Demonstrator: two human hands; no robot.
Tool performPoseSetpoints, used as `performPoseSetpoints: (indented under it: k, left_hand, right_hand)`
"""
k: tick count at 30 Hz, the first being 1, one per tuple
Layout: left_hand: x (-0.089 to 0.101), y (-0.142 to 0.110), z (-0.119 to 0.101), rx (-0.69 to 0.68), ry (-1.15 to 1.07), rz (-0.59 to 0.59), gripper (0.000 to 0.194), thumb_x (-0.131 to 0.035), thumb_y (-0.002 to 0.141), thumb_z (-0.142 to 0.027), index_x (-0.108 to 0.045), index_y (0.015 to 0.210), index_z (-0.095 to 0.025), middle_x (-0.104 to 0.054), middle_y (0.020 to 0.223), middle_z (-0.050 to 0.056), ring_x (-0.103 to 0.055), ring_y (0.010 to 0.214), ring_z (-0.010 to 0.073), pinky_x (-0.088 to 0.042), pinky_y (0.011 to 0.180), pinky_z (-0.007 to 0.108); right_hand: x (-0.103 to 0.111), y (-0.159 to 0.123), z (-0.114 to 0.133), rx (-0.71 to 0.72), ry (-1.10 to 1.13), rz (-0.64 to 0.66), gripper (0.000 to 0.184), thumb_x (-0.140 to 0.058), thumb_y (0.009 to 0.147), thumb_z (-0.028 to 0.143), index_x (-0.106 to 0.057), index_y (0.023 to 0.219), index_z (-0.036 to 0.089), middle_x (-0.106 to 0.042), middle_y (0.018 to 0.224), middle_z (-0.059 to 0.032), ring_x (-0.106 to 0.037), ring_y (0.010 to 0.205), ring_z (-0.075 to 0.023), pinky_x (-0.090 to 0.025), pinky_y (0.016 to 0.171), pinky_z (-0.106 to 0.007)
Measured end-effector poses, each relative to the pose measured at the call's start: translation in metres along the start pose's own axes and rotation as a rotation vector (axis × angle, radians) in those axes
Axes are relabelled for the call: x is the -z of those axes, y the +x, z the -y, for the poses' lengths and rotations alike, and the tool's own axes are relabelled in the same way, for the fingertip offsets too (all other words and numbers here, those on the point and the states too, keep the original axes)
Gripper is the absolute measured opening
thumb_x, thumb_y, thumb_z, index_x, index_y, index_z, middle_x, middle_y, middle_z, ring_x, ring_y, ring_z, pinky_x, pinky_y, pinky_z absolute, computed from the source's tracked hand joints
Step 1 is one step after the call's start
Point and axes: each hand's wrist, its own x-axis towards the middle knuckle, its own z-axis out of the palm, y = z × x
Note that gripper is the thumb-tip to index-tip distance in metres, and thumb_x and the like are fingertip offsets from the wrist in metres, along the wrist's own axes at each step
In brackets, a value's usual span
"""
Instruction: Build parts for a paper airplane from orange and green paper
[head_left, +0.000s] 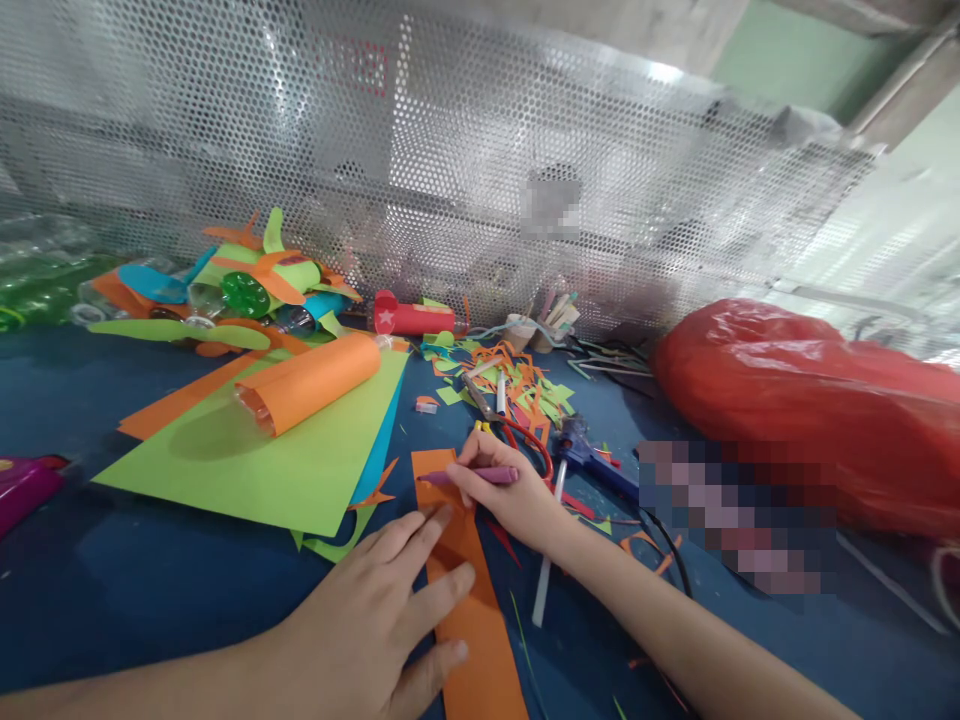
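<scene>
My left hand (382,610) lies flat, fingers spread, pressing on a long orange paper strip (480,640) on the blue table (150,590). My right hand (502,495) is closed around a purple marker (469,476), its tip resting on the upper end of the same strip. A bottle wrapped in orange paper (315,385) lies on a green paper sheet (262,455) to the left.
Red-handled scissors (517,430), a blue glue gun (592,460) and paper scraps (517,385) lie beyond my right hand. A red plastic bag (810,400) fills the right. Paper-and-bottle crafts (240,290) sit by the perforated metal wall (450,150). A white stick (546,575) lies under my right wrist.
</scene>
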Motion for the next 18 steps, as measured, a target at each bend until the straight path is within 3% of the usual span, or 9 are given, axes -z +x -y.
performPoseSetpoints:
  k: [5,11,18]
  left_hand:
    - [0.008,0.004,-0.001,-0.017,0.066,0.078,0.041,-0.047,0.090,-0.041,-0.058,0.124,-0.022,-0.058,0.129,0.017,-0.054,0.118,0.0327,-0.054,0.085,0.042]
    - [-0.003,-0.002,0.001,0.004,0.011,0.005,0.044,-0.042,0.092,-0.042,-0.052,0.130,-0.023,-0.051,0.136,0.017,-0.047,0.125,0.0334,-0.051,0.090,0.046]
    - [0.009,0.004,-0.002,-0.001,0.002,0.073,0.041,-0.046,0.091,-0.041,-0.057,0.125,-0.022,-0.053,0.135,0.016,-0.050,0.123,0.0326,-0.052,0.090,0.043]
  right_hand:
    - [0.001,0.001,-0.005,0.053,-0.043,-0.026,0.027,-0.063,0.081,0.039,-0.044,0.071,0.022,-0.052,0.058,0.0063,-0.045,0.051,-0.0096,-0.036,0.052,-0.024]
    - [0.005,0.004,-0.012,0.111,-0.131,-0.079,0.023,-0.061,0.083,0.036,-0.046,0.073,0.022,-0.051,0.062,0.0054,-0.046,0.055,-0.0107,-0.035,0.055,-0.025]
    - [0.010,0.006,-0.013,0.134,-0.178,-0.131,0.024,-0.058,0.084,0.034,-0.041,0.071,0.022,-0.046,0.063,0.0057,-0.044,0.056,-0.0108,-0.035,0.056,-0.025]
